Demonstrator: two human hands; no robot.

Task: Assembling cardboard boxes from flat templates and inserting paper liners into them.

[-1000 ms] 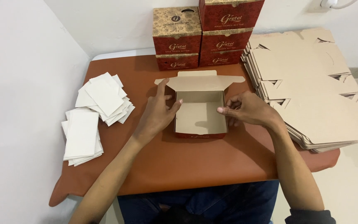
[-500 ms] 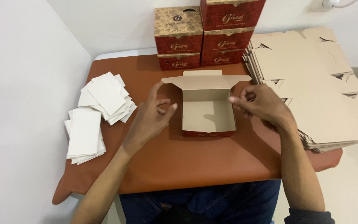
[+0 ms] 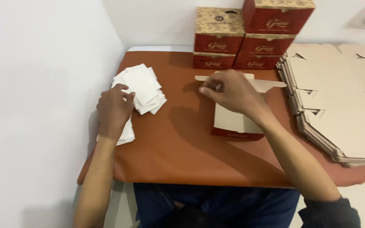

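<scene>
An open red and tan cardboard box [image 3: 236, 125] stands on the brown table [image 3: 178, 143], its lid flap laid back toward the wall. My right hand [image 3: 229, 92] reaches across the box's top and rests on its upper left edge, fingers curled around the lid. My left hand [image 3: 113, 109] lies on the white paper squares [image 3: 142, 86] at the left, fingertips touching the top sheet. Whether it has lifted a sheet I cannot tell.
Several closed red boxes [image 3: 250, 36] are stacked against the back wall. A thick pile of flat unfolded tan box blanks [image 3: 339, 101] fills the right side and overhangs the table edge. A white wall runs along the left.
My left hand left the box and moved left onto the white paper stacks. My right hand shifted leftward across the box top. The view moved closer.
</scene>
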